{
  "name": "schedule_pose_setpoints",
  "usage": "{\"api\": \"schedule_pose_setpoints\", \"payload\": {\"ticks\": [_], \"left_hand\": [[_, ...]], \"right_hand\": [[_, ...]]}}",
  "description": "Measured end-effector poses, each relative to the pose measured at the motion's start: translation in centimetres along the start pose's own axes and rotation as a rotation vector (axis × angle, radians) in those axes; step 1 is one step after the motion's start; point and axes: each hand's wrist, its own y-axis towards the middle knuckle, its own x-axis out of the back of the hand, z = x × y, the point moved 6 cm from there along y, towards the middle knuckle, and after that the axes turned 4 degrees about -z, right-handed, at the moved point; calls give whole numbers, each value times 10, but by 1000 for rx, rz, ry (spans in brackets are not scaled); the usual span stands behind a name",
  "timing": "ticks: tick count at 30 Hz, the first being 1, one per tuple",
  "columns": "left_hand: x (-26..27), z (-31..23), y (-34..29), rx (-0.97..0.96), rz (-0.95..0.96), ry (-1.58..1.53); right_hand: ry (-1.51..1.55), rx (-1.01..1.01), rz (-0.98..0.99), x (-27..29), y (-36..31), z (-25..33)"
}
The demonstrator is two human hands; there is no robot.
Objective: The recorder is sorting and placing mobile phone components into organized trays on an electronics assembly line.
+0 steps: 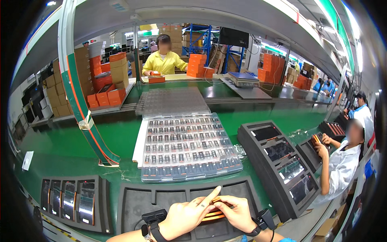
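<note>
My left hand [186, 218] and my right hand [238, 213] meet over a black foam tray [139, 201]. Between them is a thin slab with orange edges [213, 217], which looks like a phone. My left index finger points up and away while its other fingers close on the slab. The right thumb and fingers pinch the upper end, where a small gold-coloured part [216, 199] shows. My fingers cover most of the slab's faces.
A clear tray of small dark parts [187, 147] lies ahead. Foam trays of glossy dark phones stand left [102, 201] and right [252, 149]. At the right, a co-worker [342, 161] holds orange-edged pieces. Beyond the green bench [100, 139] sits a person in yellow [164, 60] near orange boxes [197, 66].
</note>
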Motion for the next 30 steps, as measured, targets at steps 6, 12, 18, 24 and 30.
{"api": "schedule_pose_setpoints", "payload": {"ticks": [6,12,18,24,30], "left_hand": [[3,4,4,64,-8,-104],[1,7,4,85,70,-220],[-10,12,1,43,122,-372],[-14,16,1,96,107,-486],[-8,15,3,110,144,-370]], "right_hand": [[-206,141,-11,-6,-4,8],[-98,81,13,-3,-8,2],[-133,36,135,2,-8,-10],[-82,107,60,2,-6,5],[311,18,-99,24,-10,-8]]}}
